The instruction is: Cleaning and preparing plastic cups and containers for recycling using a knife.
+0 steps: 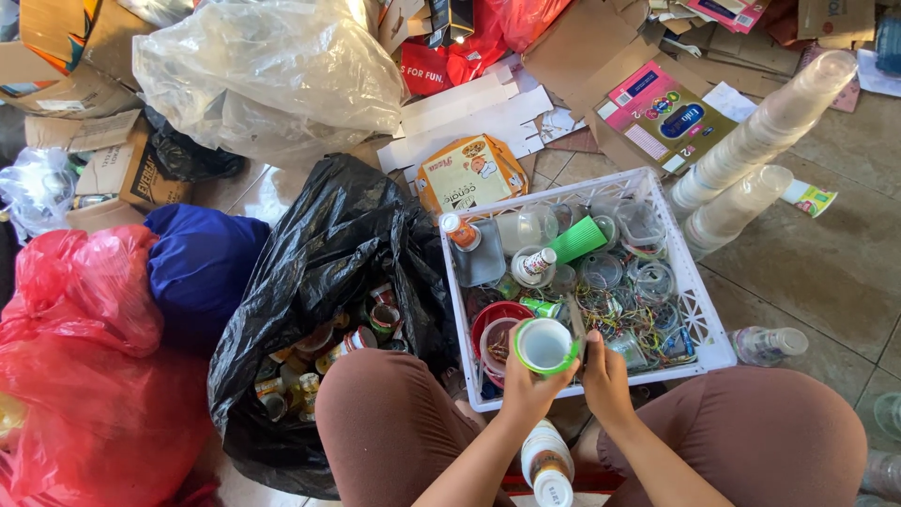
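Left hand (pixel 527 390) gripped a green-rimmed plastic cup (pixel 544 345), mouth up, over the near edge of the white crate (pixel 706 324). Right hand (pixel 605 376) pinched at the cup's right rim; exact hold unclear. Crate held cups, bottles, wire scraps. Black bag (pixel 319 263) of cans lay just left; stacked clear cups (pixel 760 141) beyond the far right corner.

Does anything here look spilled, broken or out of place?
The whole floor is cluttered, with torn cardboard scattered about. A clear bottle lies on its side outside the white crate. The long stack of clear cups has toppled. The left hand holds a green-rimmed cup, which looks undamaged.
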